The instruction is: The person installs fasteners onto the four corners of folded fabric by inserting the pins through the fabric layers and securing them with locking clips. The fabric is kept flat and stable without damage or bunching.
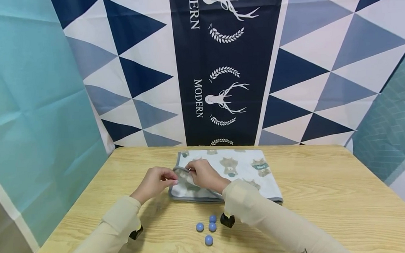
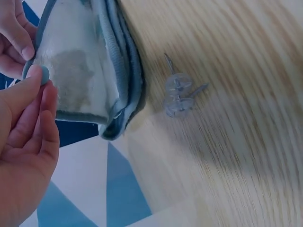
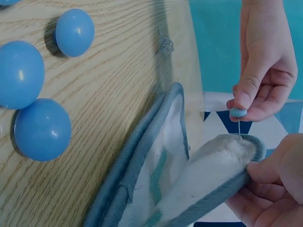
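Note:
A folded white blanket (image 1: 240, 174) with bear prints and grey-blue edging lies toward the back of the table. My right hand (image 1: 205, 174) pinches the edging of its front left corner, which is lifted and folded up. Just left of that corner, my left hand (image 1: 157, 182) pinches a pin (image 3: 238, 113) by its light-blue round head between thumb and finger. The pin's thin metal shaft points at the lifted corner, and its tip meets the fabric; how deep it goes I cannot tell. In the left wrist view only the blue head shows.
Several shiny round blue pieces (image 1: 208, 240) sit on the wooden table (image 1: 319, 212) in front of the blanket. Two clear-headed pins (image 2: 178, 97) lie near the blanket, metal points sticking out. A patterned curtain (image 1: 143, 68) hangs behind the table.

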### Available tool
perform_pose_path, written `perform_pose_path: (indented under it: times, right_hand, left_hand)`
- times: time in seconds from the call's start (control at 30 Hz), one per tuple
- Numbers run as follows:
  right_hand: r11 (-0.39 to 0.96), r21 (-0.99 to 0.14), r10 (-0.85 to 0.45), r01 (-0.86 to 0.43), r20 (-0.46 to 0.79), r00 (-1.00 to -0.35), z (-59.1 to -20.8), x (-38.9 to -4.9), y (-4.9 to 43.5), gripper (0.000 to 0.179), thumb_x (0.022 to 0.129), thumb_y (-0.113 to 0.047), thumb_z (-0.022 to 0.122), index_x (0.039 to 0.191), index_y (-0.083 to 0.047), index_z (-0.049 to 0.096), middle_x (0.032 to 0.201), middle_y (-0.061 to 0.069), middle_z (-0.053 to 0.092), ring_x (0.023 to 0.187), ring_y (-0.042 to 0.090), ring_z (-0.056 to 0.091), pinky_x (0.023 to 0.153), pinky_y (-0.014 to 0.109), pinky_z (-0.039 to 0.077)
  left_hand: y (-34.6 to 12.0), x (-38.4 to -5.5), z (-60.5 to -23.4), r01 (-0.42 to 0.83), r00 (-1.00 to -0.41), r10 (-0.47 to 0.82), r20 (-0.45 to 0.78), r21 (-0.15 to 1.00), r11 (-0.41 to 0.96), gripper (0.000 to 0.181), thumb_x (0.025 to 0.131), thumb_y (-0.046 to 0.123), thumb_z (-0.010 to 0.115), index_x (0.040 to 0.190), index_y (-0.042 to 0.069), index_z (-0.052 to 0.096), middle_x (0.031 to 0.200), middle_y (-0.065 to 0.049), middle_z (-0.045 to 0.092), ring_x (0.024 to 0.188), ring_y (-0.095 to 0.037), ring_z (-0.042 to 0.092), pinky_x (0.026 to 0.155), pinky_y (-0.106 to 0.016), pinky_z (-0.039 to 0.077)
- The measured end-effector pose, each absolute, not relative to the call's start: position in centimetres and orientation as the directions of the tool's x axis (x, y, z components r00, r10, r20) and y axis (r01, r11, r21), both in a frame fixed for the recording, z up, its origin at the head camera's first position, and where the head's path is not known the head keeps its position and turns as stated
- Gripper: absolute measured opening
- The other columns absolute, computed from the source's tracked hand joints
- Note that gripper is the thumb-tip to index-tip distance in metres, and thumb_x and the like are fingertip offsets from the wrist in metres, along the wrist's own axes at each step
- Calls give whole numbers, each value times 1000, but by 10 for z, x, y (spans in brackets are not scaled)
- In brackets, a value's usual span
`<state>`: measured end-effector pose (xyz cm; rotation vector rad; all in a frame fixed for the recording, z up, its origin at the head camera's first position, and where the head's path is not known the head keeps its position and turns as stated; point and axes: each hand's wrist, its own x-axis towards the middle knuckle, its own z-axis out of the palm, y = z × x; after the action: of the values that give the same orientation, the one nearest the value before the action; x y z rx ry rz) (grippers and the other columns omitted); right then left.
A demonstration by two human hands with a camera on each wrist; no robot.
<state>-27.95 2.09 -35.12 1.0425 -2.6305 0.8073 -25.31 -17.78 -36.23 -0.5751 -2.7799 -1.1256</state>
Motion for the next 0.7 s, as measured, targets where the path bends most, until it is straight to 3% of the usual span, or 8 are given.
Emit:
perform_pose_path:
  times: [0.17,0.43,0.57,0.7]
  right_hand:
    - [608,-449,-549,-655,358,-755,-349,-279,21,18,89,5,57,98,0,71,87,12,73,62,9,54,60,21,47]
    - [597,-468,-537,-652,370,-758,-349,-278,18,18,88,5,57,97,0,71,87,11,73,64,8,54,59,19,45]
    - [601,-483,-531,-637,355,-769,-349,-277,17,17,89,4,57,97,-2,71,88,10,73,65,8,55,59,18,45]
    - [606,-474,-529,-639,361,-768,-350,-275,16,18,90,3,57,97,-4,72,91,9,74,72,11,63,63,21,50]
  left_hand:
    - [-177,-258,-363,338,-938,285,198,702,627,9,86,11,70,91,5,74,88,-4,74,77,-7,61,70,-21,51]
    - [-170,-260,-364,305,-952,182,247,706,639,7,83,11,73,88,6,73,87,-7,73,78,-11,63,68,-20,49]
    - [-166,-260,-364,309,-941,108,322,677,668,26,78,13,79,98,5,66,96,-10,68,88,-21,61,71,-26,47]
    - [-168,-263,-366,409,-897,175,407,610,679,49,76,10,80,120,4,60,118,-13,64,108,-29,60,84,-39,52]
